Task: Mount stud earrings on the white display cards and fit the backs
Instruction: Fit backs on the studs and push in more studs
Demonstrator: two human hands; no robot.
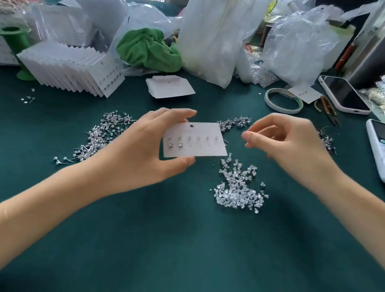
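Your left hand (145, 149) pinches the card (195, 141) by its left end, thumb below, fingers on the top edge. Its long axis runs left to right, tilted slightly, face up towards you, hole at the top. The top row looks full; the lower row holds two studs. Your right hand (283, 145), just right of the card, has fingertips together, whether on a stud I cannot tell. Next, probably seat a stud in the lower row. Backs (239, 188) lie below that hand, loose studs (235, 122) beyond it.
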